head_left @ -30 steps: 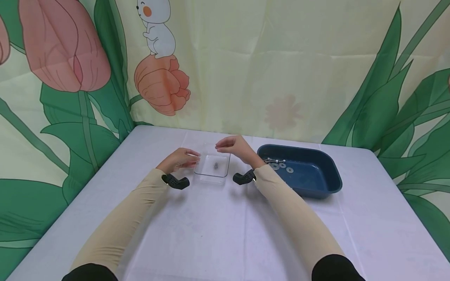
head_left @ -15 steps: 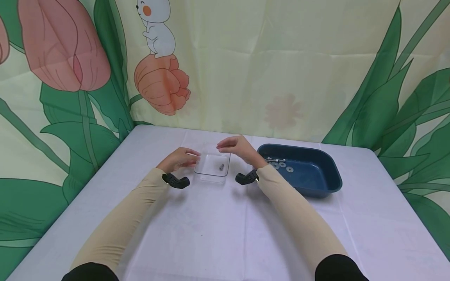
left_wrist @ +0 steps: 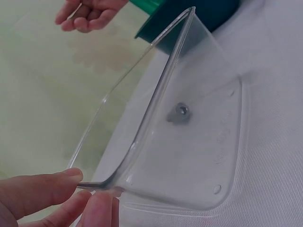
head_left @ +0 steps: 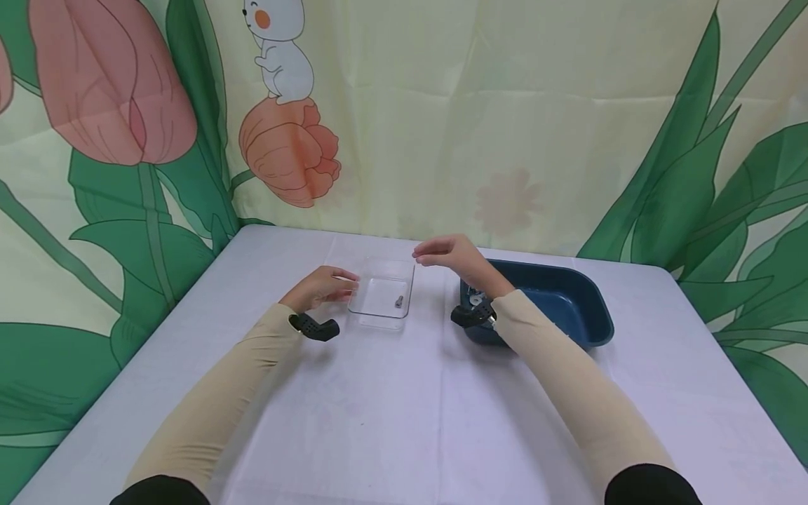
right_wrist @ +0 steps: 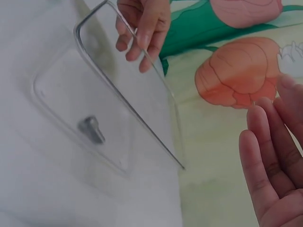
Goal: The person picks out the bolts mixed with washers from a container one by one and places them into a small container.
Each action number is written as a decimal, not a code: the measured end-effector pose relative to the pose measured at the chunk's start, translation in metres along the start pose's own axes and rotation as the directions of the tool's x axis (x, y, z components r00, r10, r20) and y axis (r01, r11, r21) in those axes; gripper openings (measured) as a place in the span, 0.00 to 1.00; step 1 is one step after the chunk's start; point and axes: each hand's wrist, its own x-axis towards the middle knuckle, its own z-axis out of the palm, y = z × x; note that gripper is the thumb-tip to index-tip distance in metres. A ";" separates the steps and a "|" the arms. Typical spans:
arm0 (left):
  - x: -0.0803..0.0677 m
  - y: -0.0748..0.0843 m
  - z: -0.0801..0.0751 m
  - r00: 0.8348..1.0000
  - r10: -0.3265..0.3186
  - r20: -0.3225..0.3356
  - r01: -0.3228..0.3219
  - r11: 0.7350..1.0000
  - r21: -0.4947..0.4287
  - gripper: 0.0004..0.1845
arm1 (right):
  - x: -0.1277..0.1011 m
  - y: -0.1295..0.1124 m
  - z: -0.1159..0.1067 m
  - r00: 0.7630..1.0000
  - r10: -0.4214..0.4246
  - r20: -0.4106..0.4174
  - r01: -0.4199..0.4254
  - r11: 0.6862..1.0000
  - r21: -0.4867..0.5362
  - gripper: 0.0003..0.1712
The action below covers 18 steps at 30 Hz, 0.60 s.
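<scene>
L fingers [left_wrist: 42, 194] pinch tray [left_wrist: 199, 156] rim

Small bolt [right_wrist: 91, 129] in clear tray [right_wrist: 71, 80]

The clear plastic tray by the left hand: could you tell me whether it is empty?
Not empty. One small metal screw lies on the floor of the clear tray; both wrist views show nothing else inside.
</scene>
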 end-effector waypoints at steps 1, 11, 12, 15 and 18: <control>0.000 0.000 0.000 1.000 0.000 -0.002 0.000 1.000 0.001 0.22 | -0.003 -0.002 -0.004 1.000 0.014 -0.001 -0.014 1.000 -0.008 0.19; -0.004 0.000 0.000 1.000 0.005 -0.008 -0.005 1.000 0.006 0.23 | -0.024 -0.010 -0.047 0.999 0.043 -0.016 -0.045 0.991 -0.126 0.21; -0.004 0.001 0.000 1.000 0.006 -0.007 -0.006 1.000 0.006 0.23 | -0.027 -0.009 -0.052 0.999 0.039 -0.021 -0.042 0.990 -0.134 0.20; -0.004 0.001 0.001 1.000 0.005 -0.006 -0.005 1.000 0.010 0.23 | -0.033 -0.004 -0.064 0.998 0.033 -0.046 -0.040 0.985 -0.168 0.19; -0.005 0.001 0.002 1.000 0.003 -0.008 -0.003 1.000 0.008 0.23 | -0.038 0.002 -0.075 0.998 0.030 -0.054 -0.041 0.978 -0.206 0.19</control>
